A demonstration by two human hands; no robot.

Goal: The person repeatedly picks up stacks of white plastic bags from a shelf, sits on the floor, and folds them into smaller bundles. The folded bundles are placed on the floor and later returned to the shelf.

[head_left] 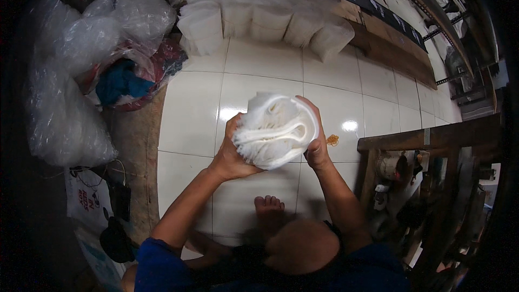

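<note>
Both of my hands hold a thick bundle of soft white sheets (275,130), curled round into a roll with a folded layer in its middle. Its left edge looks frayed or layered. My left hand (232,154) cups the bundle from the left and below, its fingers partly hidden behind it. Against the right side presses my right hand (318,143), with the thumb at the near edge and the fingers wrapped behind. A small heap of orange rubber bands (332,140) lies on the floor just right of my right hand.
Several similar white rolls (267,16) stand in rows at the back. Large clear plastic bags (65,103) and a teal cloth (123,82) fill the left. A wooden table or rack (411,139) stands at the right. Pale tiles (189,97) cover the floor.
</note>
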